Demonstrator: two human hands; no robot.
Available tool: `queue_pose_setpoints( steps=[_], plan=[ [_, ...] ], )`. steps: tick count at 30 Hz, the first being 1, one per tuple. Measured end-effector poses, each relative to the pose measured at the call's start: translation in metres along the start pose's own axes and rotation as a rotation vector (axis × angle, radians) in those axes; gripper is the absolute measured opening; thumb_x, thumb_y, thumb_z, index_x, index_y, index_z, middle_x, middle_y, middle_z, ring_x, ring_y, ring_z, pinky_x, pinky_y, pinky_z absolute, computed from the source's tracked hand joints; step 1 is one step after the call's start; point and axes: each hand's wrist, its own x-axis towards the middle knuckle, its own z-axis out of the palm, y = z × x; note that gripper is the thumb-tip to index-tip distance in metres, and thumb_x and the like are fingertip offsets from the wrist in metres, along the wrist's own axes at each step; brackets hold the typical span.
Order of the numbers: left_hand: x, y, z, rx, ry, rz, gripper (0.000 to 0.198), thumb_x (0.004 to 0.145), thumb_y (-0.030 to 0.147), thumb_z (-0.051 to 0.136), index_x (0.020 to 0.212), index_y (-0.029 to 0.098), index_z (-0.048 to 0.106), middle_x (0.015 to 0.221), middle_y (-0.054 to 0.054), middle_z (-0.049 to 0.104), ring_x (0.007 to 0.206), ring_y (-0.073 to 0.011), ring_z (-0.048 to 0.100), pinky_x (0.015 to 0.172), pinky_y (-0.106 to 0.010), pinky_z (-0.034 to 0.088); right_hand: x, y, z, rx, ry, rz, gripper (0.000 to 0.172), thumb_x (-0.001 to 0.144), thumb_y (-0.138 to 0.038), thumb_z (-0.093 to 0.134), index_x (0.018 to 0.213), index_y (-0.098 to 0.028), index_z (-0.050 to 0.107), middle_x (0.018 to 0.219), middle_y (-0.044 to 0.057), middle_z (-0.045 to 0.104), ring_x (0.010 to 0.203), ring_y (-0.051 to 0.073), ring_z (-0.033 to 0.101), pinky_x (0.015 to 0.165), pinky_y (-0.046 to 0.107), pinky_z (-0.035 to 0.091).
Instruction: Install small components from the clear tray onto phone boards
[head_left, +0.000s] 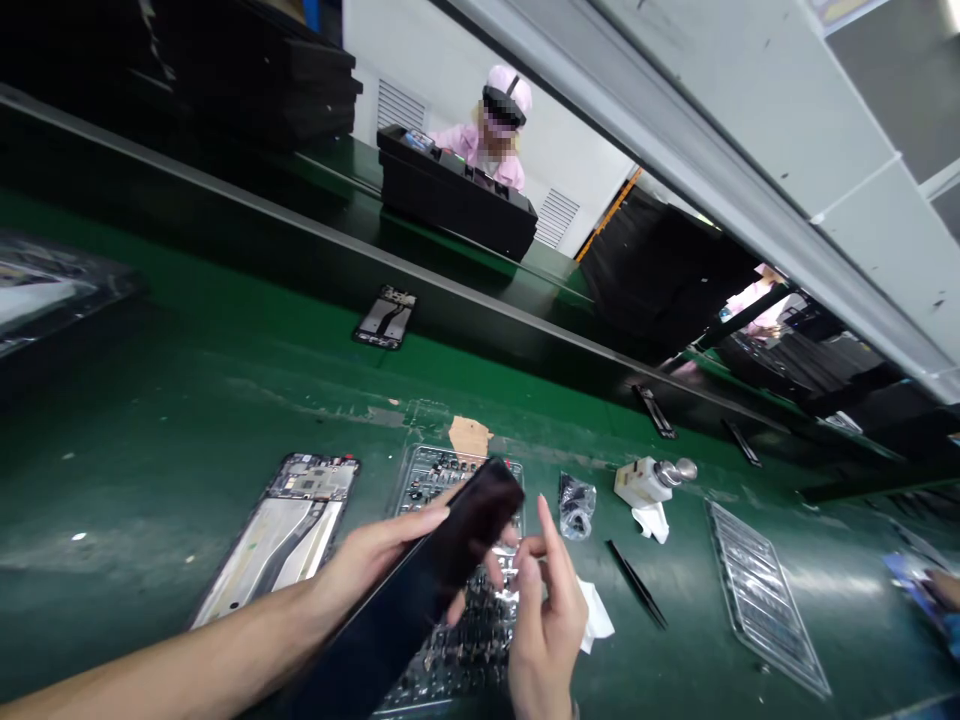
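My left hand (367, 550) grips a phone screen (420, 590), its dark glossy face turned up toward me and tilted. The thumb lies along its near edge, and fingertips show past the far edge. Just right of it is my right hand (551, 605), apart from the screen, with the index finger stretched out and the other fingers partly curled. I see nothing held there. Beneath both hands is a clear plastic tray (480, 630) with many small parts in its pockets. To the left lies a phone mid-frame (289, 530) with its inner side up.
Right of my hands are a small plastic bag (577, 507), black tweezers (636, 583), a white pump bottle (643, 482), white tissue (596, 615) and another clear tray (765, 595). Another phone frame (386, 317) lies farther back. A co-worker (495, 130) sits beyond a black bin (454, 195).
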Motion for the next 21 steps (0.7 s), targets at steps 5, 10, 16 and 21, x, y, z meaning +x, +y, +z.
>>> queue_pose_setpoints(
  steps=[5,10,16,21],
  plan=[
    [-0.001,0.018,0.005,0.304,0.499,0.37,0.073,0.082,0.037,0.058,0.142,0.031,0.016,0.141,-0.007,0.034,0.129,-0.0254,0.033,0.102,-0.038,0.031,-0.008,-0.004,0.013,-0.064,-0.424,-0.221,0.058,0.084,-0.03,0.053,0.138,-0.026,0.034,0.065,-0.002,0.056,0.056,0.015,0.052,0.056,0.027,0.041],
    [0.002,0.017,-0.002,0.373,0.515,0.368,0.086,0.078,0.033,0.062,0.143,0.027,0.007,0.147,-0.01,0.022,0.136,-0.0246,0.018,0.11,-0.043,0.017,-0.011,-0.009,0.017,-0.183,-0.377,-0.141,0.055,0.081,-0.027,0.057,0.134,-0.021,0.041,0.06,-0.002,0.058,0.05,0.014,0.051,0.05,0.025,0.04],
    [-0.003,0.031,-0.002,0.387,0.448,0.418,0.084,0.075,0.031,0.062,0.143,0.022,0.012,0.149,-0.01,0.02,0.136,-0.0247,0.016,0.109,-0.042,0.022,0.028,-0.01,0.008,0.208,-0.335,0.336,0.041,0.087,-0.039,0.049,0.12,-0.016,0.045,0.051,-0.003,0.06,0.037,0.009,0.043,0.037,0.018,0.03],
    [-0.024,0.049,0.007,0.544,0.391,0.507,0.063,0.081,0.035,0.057,0.137,0.03,0.029,0.148,-0.003,0.026,0.133,-0.0297,0.024,0.104,-0.044,0.031,0.104,0.019,0.025,0.462,-0.163,0.461,0.029,0.084,-0.038,0.054,0.103,-0.016,0.05,0.051,-0.004,0.057,0.037,0.007,0.042,0.036,0.016,0.032]
  ],
)
